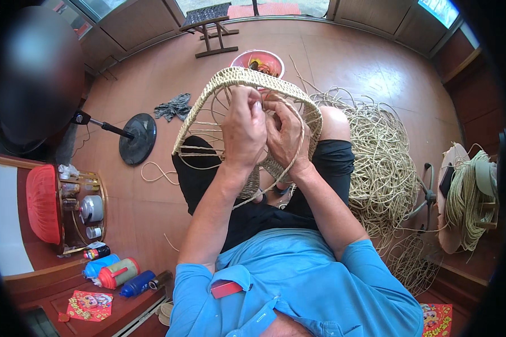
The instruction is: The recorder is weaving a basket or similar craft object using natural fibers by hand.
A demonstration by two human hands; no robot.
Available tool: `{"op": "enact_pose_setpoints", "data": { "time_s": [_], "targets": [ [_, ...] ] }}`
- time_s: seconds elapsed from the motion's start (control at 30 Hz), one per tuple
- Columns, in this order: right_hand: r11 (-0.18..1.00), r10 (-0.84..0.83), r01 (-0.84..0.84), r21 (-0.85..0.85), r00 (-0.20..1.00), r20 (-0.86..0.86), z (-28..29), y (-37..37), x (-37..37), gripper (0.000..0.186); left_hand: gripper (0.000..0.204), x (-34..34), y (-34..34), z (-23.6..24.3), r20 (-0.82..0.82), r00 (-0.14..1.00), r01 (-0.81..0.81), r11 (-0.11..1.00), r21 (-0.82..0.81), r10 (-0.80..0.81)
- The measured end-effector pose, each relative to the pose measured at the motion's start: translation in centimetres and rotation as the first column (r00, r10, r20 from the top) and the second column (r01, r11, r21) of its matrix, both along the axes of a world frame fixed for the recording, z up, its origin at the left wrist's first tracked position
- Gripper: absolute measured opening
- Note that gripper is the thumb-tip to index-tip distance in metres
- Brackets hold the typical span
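Observation:
A partly woven basket [213, 84] of pale twisted cord over a thin wire frame rests on my lap between my knees. Its thick rim is closely wrapped, while bare wires and loose strands show at the left side. Inside the rim, my left hand [244, 132] is closed in a pinch at the cord. Beside it, my right hand [289, 135] has its fingers curled, also at the cord. A length of cord [302, 135] loops over the back of the right hand and trails down toward my lap. The fingertips are partly hidden.
A big tangled heap of cord [379, 163] lies at the right, near a coil of cord [469, 196]. A basin [272, 60] and a small stool [211, 28] stand ahead. Left are a round-based stand [138, 139], a grey cloth [174, 106] and a rack [76, 208].

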State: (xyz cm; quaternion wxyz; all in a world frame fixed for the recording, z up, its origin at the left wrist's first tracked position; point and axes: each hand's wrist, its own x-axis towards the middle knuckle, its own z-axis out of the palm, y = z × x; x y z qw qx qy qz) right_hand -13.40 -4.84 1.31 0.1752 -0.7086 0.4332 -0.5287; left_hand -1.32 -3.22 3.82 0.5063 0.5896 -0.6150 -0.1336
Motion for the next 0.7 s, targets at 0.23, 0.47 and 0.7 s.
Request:
{"op": "enact_pose_setpoints", "data": {
  "time_s": [0.23,0.47,0.7],
  "targets": [
    [0.999,-0.033,0.033,0.004,0.997,0.073,-1.3,1.1,0.6,0.03,0.02,2.9,3.2,-0.9,-0.825,0.548,0.273,0.962,0.021,-0.137],
    [0.959,0.016,-0.07,-0.276,0.981,-0.194,-1.8,0.8,1.4,0.04,0.021,7.3,5.0,-0.5,-0.756,0.646,0.224,0.973,0.057,-0.104],
    [0.962,0.067,-0.154,-0.224,0.933,-0.353,-1.4,2.1,1.5,0.061,0.021,8.4,1.3,3.2,-0.639,0.748,0.192,0.98,-0.052,-0.181]
  ]
}}
